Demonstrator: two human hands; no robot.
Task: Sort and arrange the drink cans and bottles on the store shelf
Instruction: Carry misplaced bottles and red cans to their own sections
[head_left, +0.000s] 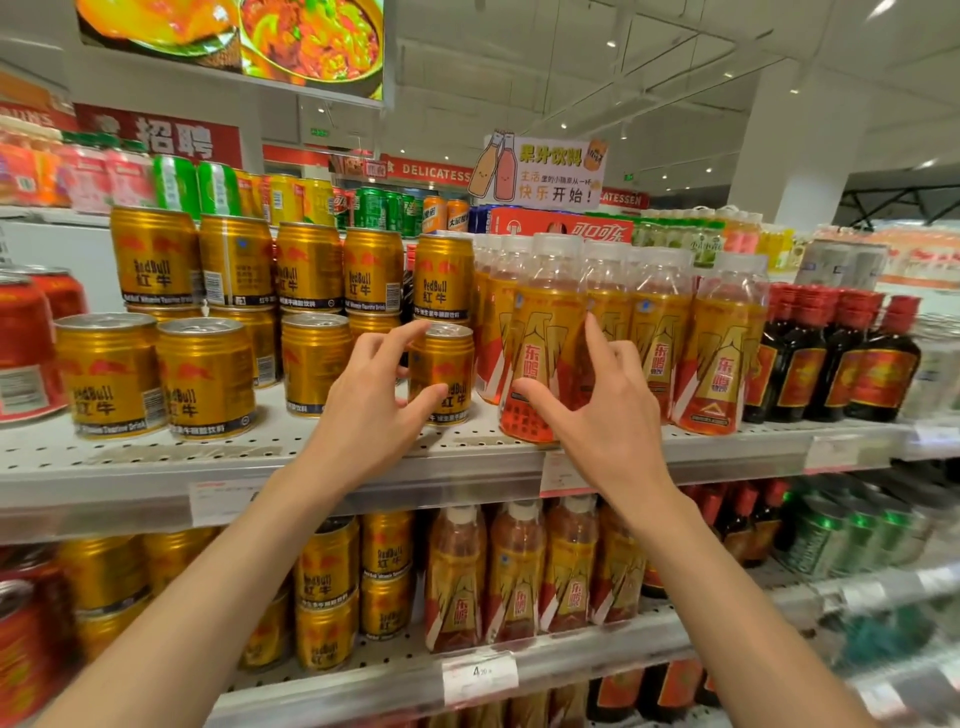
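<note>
Red cans: standing at the far left of the upper shelf, partly cut off by the frame edge.
Gold Red Bull cans: sitting in two front cans and stacked rows behind, filling the shelf left of your hands.
Left hand: you are reaching it to the single Red Bull can at the right end of the gold row; your thumb is lying against its lower front and your curled fingers are coming round its left side and rim, so you are lightly gripping it.
Right hand: you are holding it spread before the front orange bottle, thumb touching the label low down, index finger pointing up along the bottle's right side; whether it is truly gripping, you cannot tell.
Orange bottles: standing in shrink-wrapped rows with white caps, just right of the gold cans.
Dark bottles: standing with red caps, further right on the same shelf.
Lower shelf: carrying more gold cans, orange bottles and dark bottles below your forearms.
</note>
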